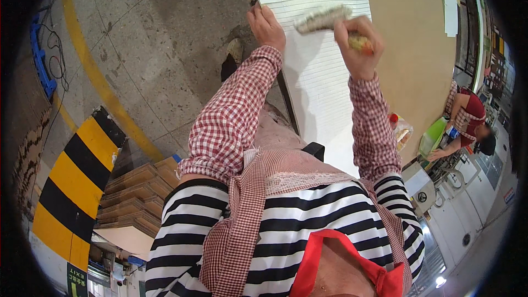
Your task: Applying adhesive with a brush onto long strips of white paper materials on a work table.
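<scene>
closed around the handle of a wide, pale-bristled brush point(323, 19), the right hand point(360, 58) has its fingers wrapped and pressed together; the brush is blurred, as if mid-stroke. it lies over the white lined surface point(316, 69), between the two hands, bristles pointing toward the left hand point(268, 28). that hand rests at the surface's left edge, fingers bent and close together; whether they pinch the edge or only press on it, one cannot tell. a tan board point(410, 49) lies along the right side of the white surface.

to do this brushing well, the right wrist would best stay loose and the bristles be laid fairly flat, with even pressure and each pass slightly overlapping the last. the left hand should steady the edge firmly, its fingertips clear of the brush's path. too hard a push could shift or wrinkle the surface.
</scene>
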`<state>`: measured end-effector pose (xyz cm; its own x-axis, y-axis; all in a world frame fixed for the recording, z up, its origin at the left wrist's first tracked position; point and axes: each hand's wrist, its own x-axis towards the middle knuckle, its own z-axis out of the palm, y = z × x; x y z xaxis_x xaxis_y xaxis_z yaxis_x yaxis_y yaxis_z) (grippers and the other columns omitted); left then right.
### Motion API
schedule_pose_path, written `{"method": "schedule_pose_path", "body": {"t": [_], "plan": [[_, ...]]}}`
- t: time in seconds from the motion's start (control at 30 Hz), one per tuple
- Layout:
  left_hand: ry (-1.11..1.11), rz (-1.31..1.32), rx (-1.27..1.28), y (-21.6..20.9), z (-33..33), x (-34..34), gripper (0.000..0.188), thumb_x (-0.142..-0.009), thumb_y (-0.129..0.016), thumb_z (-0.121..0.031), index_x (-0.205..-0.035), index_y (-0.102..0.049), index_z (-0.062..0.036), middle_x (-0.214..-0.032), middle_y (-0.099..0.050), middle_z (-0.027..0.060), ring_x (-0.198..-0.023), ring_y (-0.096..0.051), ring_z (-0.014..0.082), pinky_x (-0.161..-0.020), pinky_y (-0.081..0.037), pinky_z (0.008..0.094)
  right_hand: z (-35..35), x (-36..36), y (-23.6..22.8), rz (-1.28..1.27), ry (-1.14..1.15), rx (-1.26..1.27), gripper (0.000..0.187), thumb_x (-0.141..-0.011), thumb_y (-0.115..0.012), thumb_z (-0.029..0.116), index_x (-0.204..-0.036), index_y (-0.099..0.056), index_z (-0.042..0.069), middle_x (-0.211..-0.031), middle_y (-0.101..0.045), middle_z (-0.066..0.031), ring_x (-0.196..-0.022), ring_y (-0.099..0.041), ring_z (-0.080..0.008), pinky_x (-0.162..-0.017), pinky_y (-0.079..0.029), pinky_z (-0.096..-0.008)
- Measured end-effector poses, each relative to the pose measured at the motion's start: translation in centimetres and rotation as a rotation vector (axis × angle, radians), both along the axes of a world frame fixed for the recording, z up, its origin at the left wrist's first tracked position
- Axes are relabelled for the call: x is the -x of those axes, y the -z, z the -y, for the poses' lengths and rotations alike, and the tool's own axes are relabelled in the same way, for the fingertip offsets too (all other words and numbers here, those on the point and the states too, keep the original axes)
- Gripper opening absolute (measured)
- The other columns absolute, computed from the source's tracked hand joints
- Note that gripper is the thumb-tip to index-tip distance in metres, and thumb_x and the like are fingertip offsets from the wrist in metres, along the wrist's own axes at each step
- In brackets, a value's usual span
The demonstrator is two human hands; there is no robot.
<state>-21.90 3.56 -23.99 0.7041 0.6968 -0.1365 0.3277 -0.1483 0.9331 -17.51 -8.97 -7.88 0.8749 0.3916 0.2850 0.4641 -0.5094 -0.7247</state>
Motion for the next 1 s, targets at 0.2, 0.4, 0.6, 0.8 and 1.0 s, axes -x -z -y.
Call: {"method": "schedule_pose_path", "body": {"t": [0.2,0.4,0.6,0.8,1.0], "plan": [[0.031,-0.063,0.013,0.4,0.0,0.0,0.047,-0.101,-0.024,-0.031,-0.124,-0.046,0.0037,-0.114,-0.044,0.0212,-0.103,-0.046,0.0358,-0.089,-0.040,0.0438,-1.7,-1.8,2.4,0.137,-0.026,-0.041,0.012,-0.071,-0.070,0.000,-0.069,-0.059,0.002,-0.066,-0.057,-0.0059,-0.058,-0.056,-0.0120,-0.053,-0.044,-0.0246],[-0.041,-0.003,-0.012,0.5,-0.1,0.0,0.045,-0.101,-0.026,-0.031,-0.115,-0.048,0.0053,-0.108,-0.046,0.0243,-0.101,-0.046,0.0395,-0.089,-0.037,0.0454,1.0,1.5,0.4,0.008,-0.037,0.046,0.010,-0.070,-0.069,-0.001,-0.067,-0.059,0.000,-0.064,-0.058,-0.0061,-0.058,-0.056,-0.0115,-0.055,-0.045,-0.0235],[-0.006,-0.023,0.007,0.3,0.6,-0.2,0.047,-0.101,-0.026,-0.034,-0.120,-0.048,0.0040,-0.112,-0.045,0.0201,-0.103,-0.047,0.0355,-0.089,-0.039,0.0453,-0.8,-2.0,2.3,0.130,-0.049,-0.104,0.010,-0.072,-0.069,-0.001,-0.070,-0.059,0.000,-0.065,-0.057,-0.0063,-0.056,-0.052,-0.0129,-0.053,-0.043,-0.0260],[-0.034,0.015,0.024,0.2,0.1,0.1,0.048,-0.101,-0.025,-0.035,-0.118,-0.049,0.0036,-0.111,-0.045,0.0197,-0.103,-0.047,0.0356,-0.089,-0.039,0.0469,5.5,6.1,0.5,-0.027,-0.004,0.125,0.009,-0.071,-0.068,-0.002,-0.070,-0.060,0.000,-0.065,-0.058,-0.0083,-0.059,-0.058,-0.0147,-0.057,-0.047,-0.0261],[-0.010,-0.004,-0.065,1.3,0.1,-0.3,0.050,-0.101,-0.025,-0.037,-0.116,-0.049,0.0038,-0.110,-0.044,0.0203,-0.102,-0.047,0.0358,-0.086,-0.041,0.0464,2.0,2.7,0.0,0.119,0.070,-0.043,0.010,-0.071,-0.068,-0.004,-0.068,-0.059,-0.001,-0.069,-0.060,-0.0085,-0.059,-0.058,-0.0143,-0.056,-0.046,-0.0247]]}}
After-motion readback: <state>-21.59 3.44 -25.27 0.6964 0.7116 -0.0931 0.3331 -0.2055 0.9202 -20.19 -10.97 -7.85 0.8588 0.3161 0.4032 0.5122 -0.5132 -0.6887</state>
